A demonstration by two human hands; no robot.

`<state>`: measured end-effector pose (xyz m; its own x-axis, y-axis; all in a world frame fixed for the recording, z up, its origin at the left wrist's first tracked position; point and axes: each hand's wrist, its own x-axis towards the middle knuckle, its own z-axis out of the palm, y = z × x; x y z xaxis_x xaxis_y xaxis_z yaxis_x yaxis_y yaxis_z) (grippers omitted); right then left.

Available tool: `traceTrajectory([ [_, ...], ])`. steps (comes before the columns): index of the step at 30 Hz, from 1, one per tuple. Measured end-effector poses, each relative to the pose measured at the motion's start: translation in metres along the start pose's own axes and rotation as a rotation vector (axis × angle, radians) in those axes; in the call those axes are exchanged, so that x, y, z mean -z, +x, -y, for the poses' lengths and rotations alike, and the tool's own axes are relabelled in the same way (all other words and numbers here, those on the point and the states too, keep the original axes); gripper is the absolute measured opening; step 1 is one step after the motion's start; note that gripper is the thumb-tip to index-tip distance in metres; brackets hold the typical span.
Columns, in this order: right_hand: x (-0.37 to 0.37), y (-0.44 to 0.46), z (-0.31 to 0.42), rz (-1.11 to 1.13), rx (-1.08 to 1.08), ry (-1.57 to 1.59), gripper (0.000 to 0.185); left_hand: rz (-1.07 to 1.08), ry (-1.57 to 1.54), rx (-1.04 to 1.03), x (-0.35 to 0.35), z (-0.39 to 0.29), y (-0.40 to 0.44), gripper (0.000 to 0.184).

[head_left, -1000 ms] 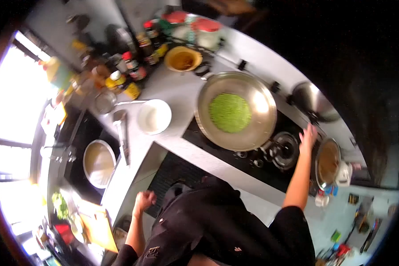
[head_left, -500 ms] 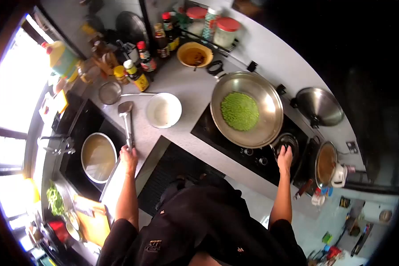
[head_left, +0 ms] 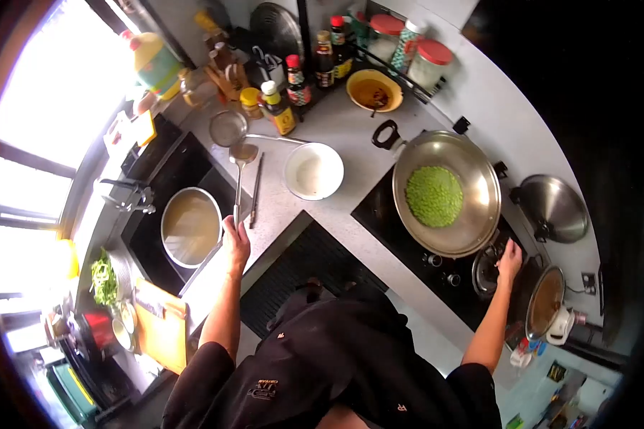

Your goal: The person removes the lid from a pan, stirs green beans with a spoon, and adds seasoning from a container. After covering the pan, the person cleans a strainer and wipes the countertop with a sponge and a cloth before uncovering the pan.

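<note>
My left hand [head_left: 235, 242] is closed around the handle of a wok spatula [head_left: 241, 163], its metal head pointing away over the counter. Beside the spatula lies a thin dark stick [head_left: 256, 191]. To the left of this hand, a pot of cloudy liquid [head_left: 192, 227] stands in the sink. A white bowl [head_left: 313, 171] sits on the counter to the right. On the stove is a large steel wok [head_left: 479, 182] with green peas [head_left: 434, 196] inside. My right hand [head_left: 509, 259] is closed at the wok's near right handle, which the fingers mostly hide.
A strainer [head_left: 228, 128] and several sauce bottles [head_left: 282, 116] stand at the back. A yellow bowl of brown liquid [head_left: 373, 91] is behind the wok. Lids [head_left: 551, 207] lean at the right. A cutting board [head_left: 159, 325] and leafy greens [head_left: 104, 279] are at the left.
The whole view has shifted, so the scene lies farther right. The spatula has moved slightly left relative to the counter, and the dark stick now shows beside it. My right hand stays at the wok.
</note>
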<state>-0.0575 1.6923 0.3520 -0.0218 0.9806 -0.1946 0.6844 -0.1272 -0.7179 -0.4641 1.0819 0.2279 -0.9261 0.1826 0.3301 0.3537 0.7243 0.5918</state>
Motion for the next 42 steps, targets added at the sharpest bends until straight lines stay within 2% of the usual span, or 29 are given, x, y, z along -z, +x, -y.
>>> traceTrajectory([
  [1,0.003,0.003,-0.008,-0.103,0.117,-0.158,0.056,-0.002,-0.032,0.055,0.011,-0.012,-0.003,0.031],
  [2,0.001,0.049,-0.062,-0.524,0.661,-0.433,0.045,-0.005,-0.067,0.108,0.026,-0.023,-0.007,0.031],
  [4,0.008,-0.033,0.022,-0.447,0.614,-0.150,0.034,-0.025,-0.151,0.224,0.062,-0.075,-0.013,0.031],
  [6,-0.002,-0.108,0.086,-0.157,0.716,0.003,0.029,-0.028,-0.217,0.210,0.076,-0.094,-0.032,0.030],
  [7,-0.017,-0.144,0.107,0.028,0.722,0.079,0.028,-0.006,-0.233,0.090,0.079,-0.121,-0.035,0.033],
  [9,-0.071,-0.228,0.145,0.587,0.677,0.249,0.031,0.067,-0.308,-0.103,0.080,-0.186,-0.031,0.043],
  [10,-0.099,-0.264,0.156,0.830,0.636,0.314,0.033,0.047,-0.237,-0.297,0.072,-0.205,-0.026,0.049],
  [11,-0.119,-0.291,0.161,1.003,0.590,0.374,0.037,0.116,-0.253,-0.345,0.069,-0.227,-0.022,0.051],
  [12,-0.138,-0.312,0.164,1.075,0.546,0.445,0.041,0.185,-0.264,-0.395,0.067,-0.248,-0.021,0.053],
  [14,-0.151,-0.326,0.161,1.036,0.477,0.623,0.034,0.307,-0.419,-0.420,0.055,-0.278,-0.024,0.056],
  [16,-0.144,-0.311,0.158,0.846,0.414,0.591,0.028,0.373,-0.413,-0.520,0.039,-0.292,-0.023,0.060],
  [17,-0.137,-0.302,0.156,0.824,0.283,0.673,0.026,0.483,-0.488,-0.556,0.036,-0.301,-0.021,0.063],
  [18,-0.136,-0.282,0.140,0.737,0.368,0.605,0.027,0.593,-0.558,-0.588,0.040,-0.313,-0.018,0.066],
  [19,-0.117,-0.267,0.143,0.684,0.307,0.572,0.027,0.746,-0.614,-0.554,0.046,-0.319,-0.018,0.072],
  [20,-0.103,-0.243,0.140,0.637,0.154,0.603,0.024,0.699,-0.578,-0.606,0.055,-0.323,-0.014,0.069],
  [22,-0.053,-0.173,0.130,0.599,-0.007,0.345,0.022,0.738,-0.591,-0.576,0.059,-0.307,-0.008,0.062],
  [24,-0.017,-0.107,0.113,0.478,0.311,-0.279,0.026,0.616,-0.569,-0.529,0.048,-0.275,-0.013,0.049],
  [26,0.018,-0.108,0.150,0.417,0.468,-0.765,0.030,0.578,-0.523,-0.531,0.043,-0.246,-0.017,0.043],
  [28,0.038,-0.100,0.173,0.453,0.512,-0.991,0.028,0.598,-0.493,-0.475,0.039,-0.219,-0.027,0.039],
  [29,0.044,-0.095,0.188,0.540,0.497,-1.050,0.024,0.612,-0.492,-0.446,0.039,-0.205,-0.033,0.037],
  [30,0.046,-0.091,0.204,0.657,0.277,-1.018,0.026,0.613,-0.460,-0.470,0.039,-0.193,-0.037,0.036],
  [32,0.042,-0.084,0.221,0.745,0.233,-1.161,0.028,0.630,-0.426,-0.455,0.038,-0.165,-0.051,0.035],
  [33,0.038,-0.083,0.223,0.720,0.266,-1.255,0.034,0.635,-0.412,-0.434,0.040,-0.154,-0.056,0.034],
  [36,0.013,-0.075,0.211,0.700,0.234,-1.333,0.034,0.647,-0.366,-0.361,0.045,-0.122,-0.073,0.031],
  [38,-0.010,-0.046,0.172,0.802,0.175,-1.163,0.029,0.639,-0.340,-0.309,0.044,-0.101,-0.084,0.029],
  [40,-0.027,-0.046,0.150,0.719,0.555,-1.067,0.029,0.609,-0.314,-0.306,0.046,-0.092,-0.090,0.026],
  [41,-0.030,-0.051,0.148,0.591,0.469,-0.973,0.029,0.610,-0.294,-0.292,0.048,-0.089,-0.092,0.026],
  [42,-0.030,-0.057,0.160,0.565,0.484,-1.005,0.029,0.612,-0.271,-0.279,0.049,-0.085,-0.092,0.025],
])
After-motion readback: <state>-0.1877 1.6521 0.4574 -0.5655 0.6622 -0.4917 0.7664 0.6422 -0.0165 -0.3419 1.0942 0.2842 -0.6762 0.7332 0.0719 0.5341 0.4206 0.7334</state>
